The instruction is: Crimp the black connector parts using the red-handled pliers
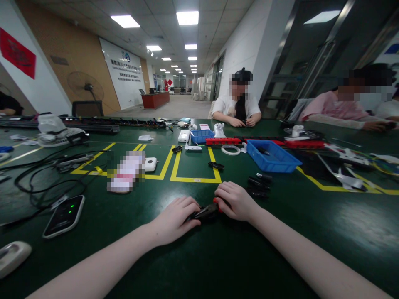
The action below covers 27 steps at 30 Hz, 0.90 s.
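My right hand [235,201] is closed around the red handles of a pair of pliers [207,211], whose dark jaws point left. My left hand [177,220] is closed at the tips of those jaws, pinching a small black piece mostly hidden by the fingers. Whether the jaws bite on that piece, I cannot tell. Just beyond my right hand lie several black cylindrical parts [259,185]. Farther off, one black part [216,165] rests across a yellow tape line, and another black part [177,149] lies to its left.
A blue bin [271,155] stands at the right, and a smaller blue bin [202,136] farther back. On the left are a phone [126,172], a black device with green lights [65,216] and loose cables [31,182]. A person [238,101] sits across the green table.
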Motion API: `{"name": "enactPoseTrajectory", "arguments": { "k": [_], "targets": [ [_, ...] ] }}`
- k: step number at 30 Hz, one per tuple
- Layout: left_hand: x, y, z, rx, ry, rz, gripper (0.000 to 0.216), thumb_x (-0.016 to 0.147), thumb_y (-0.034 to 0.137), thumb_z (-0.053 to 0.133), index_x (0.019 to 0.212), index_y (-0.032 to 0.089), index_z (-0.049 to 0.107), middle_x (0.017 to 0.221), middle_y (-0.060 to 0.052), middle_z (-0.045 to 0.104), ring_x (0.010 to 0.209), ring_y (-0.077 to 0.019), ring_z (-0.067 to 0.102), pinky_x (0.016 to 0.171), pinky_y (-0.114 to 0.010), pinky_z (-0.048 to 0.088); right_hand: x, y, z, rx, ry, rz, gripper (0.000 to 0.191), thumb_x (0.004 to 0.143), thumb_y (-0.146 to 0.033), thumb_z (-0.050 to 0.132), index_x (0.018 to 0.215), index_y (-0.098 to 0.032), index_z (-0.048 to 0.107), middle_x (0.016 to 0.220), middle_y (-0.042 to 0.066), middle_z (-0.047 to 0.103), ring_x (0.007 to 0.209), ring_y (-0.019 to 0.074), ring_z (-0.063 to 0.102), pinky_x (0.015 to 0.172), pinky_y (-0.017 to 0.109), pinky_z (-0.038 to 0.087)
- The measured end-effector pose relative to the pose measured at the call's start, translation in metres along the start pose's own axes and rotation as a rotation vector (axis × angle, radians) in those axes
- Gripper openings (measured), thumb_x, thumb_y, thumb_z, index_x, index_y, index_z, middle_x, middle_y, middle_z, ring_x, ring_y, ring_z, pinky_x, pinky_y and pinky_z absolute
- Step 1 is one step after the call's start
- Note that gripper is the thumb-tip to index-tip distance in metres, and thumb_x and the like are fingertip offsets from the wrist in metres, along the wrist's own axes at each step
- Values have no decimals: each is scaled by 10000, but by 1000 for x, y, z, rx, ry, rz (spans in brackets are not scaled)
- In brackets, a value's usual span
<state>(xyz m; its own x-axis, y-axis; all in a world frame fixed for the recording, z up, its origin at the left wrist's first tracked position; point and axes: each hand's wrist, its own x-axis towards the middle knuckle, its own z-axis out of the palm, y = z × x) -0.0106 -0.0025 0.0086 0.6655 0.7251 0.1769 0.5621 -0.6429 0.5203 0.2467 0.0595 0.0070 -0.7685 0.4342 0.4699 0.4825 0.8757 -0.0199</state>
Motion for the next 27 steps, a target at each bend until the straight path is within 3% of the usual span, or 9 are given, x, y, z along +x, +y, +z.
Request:
{"name": "enactPoseTrajectory", "arguments": {
  "k": [19, 27],
  "targets": [
    [-1, 3, -1, -43, 13, -76, 134, 980, 262, 550, 1098, 199, 561, 1076, -52, 646, 1005, -235, 586, 902, -402, 454, 0, -3, -1, 36, 16, 39, 182, 954, -203, 414, 850, -192, 563, 797, 65, 612, 719, 189, 522, 671, 335, 366],
    [0, 1, 2, -18, 24, -30, 98, 993, 265, 522, 1062, 206, 559, 1070, -47, 634, 1001, -235, 576, 893, -395, 446, 0, -4, 0, 29, 15, 47, 202, 962, -206, 407, 843, -186, 569, 794, 66, 608, 721, 188, 518, 671, 334, 369]
  ]
}}
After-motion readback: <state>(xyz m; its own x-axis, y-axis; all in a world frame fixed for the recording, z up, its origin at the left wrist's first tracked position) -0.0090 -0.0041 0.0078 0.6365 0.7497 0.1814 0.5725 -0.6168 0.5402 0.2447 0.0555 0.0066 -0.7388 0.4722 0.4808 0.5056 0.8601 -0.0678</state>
